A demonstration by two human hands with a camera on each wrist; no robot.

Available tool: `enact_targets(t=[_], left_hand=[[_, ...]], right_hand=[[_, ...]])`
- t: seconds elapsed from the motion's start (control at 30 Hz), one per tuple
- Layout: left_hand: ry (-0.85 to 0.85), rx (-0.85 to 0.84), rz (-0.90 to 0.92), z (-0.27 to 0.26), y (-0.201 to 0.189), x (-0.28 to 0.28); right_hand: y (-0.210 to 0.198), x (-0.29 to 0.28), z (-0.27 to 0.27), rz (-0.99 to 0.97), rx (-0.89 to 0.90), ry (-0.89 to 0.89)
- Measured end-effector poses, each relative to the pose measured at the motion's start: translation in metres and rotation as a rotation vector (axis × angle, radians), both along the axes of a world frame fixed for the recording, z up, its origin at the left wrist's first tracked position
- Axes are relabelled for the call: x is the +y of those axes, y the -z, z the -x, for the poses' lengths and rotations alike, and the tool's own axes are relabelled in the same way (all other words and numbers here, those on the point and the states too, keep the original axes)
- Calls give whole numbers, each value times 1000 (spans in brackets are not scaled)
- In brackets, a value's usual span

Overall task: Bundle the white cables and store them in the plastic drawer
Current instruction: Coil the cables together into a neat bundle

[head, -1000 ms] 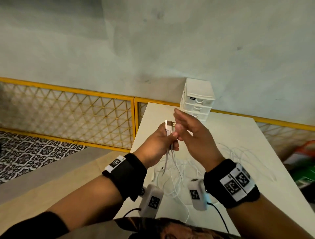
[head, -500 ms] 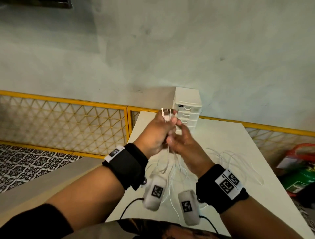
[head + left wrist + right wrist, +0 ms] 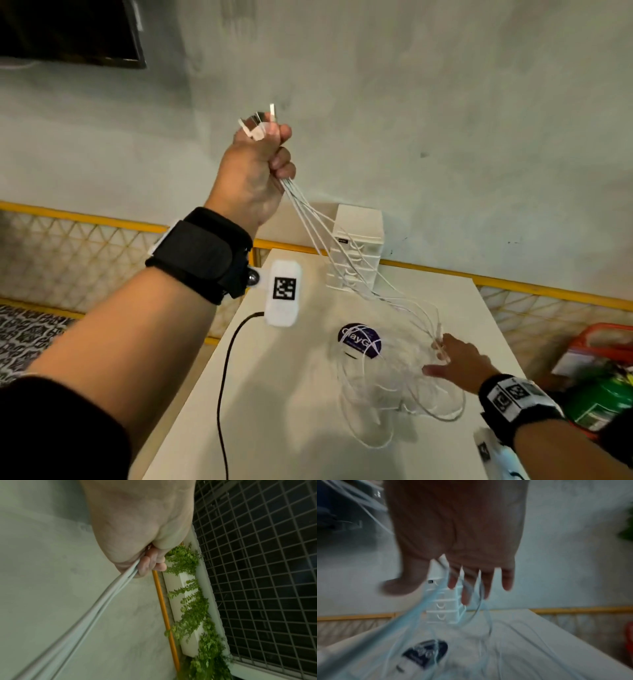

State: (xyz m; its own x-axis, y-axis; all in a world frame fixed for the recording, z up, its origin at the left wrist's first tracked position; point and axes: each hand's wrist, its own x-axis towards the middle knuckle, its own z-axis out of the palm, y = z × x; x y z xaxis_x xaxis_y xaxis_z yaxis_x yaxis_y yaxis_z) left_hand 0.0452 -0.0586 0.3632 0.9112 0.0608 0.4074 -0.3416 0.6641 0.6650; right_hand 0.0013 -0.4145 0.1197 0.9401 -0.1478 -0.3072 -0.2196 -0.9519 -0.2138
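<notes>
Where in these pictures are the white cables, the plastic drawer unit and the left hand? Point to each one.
white cables [image 3: 310,222]: head view, on the taut strands running down from the fist.
plastic drawer unit [image 3: 359,219]: head view, on its flat top.
left hand [image 3: 255,171]: head view, on the back of the fist gripping the cable ends.

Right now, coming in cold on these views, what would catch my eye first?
The left hand, raised high against the wall, grips the plug ends of the white cables, which stream down in a fan to the white table. There the right hand lies spread among the loose loops, fingers straight. Behind them, the plastic drawer unit stands at the table's far edge, drawers shut.
</notes>
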Motion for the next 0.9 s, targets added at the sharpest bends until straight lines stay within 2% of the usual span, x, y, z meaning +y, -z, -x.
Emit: enact_targets(t=[0.07, 0.13, 0.27, 0.33, 0.37, 0.43, 0.5, 0.57, 0.67, 0.73, 0.8, 0.9], left_hand=[[-16, 9, -51, 2, 7, -15], [2, 13, -93, 2, 19, -32], [48, 60, -156, 6, 46, -69], [44, 104, -186, 11, 55, -85], [32, 122, -194, 14, 56, -90], [-9, 159, -176, 17, 53, -87], [-92, 229, -106, 15, 49, -71], [-191, 325, -3, 8, 51, -45], [-270, 593, 115, -8, 80, -13], [-205, 788, 135, -10, 116, -9], [-110, 907, 53, 2, 151, -13], [29, 1026, -351, 25, 182, -17]], right_hand=[[-20, 1, -7, -72, 165, -120], [-59, 21, -10, -257, 175, -252], [-128, 94, -12, -864, -206, -401], [-143, 127, -9, -1062, -282, -441], [-144, 137, -7, -1080, -284, -468], [-141, 147, 2, -981, -265, -499], [-123, 139, 10, -920, -233, -463], [-105, 123, 14, -1006, -152, -406], [-104, 104, 10, -1095, -125, -386], [-114, 105, 7, -1085, -179, -387], [-126, 110, 3, -1062, -224, -364], [-138, 116, -5, -1009, -220, -368]])
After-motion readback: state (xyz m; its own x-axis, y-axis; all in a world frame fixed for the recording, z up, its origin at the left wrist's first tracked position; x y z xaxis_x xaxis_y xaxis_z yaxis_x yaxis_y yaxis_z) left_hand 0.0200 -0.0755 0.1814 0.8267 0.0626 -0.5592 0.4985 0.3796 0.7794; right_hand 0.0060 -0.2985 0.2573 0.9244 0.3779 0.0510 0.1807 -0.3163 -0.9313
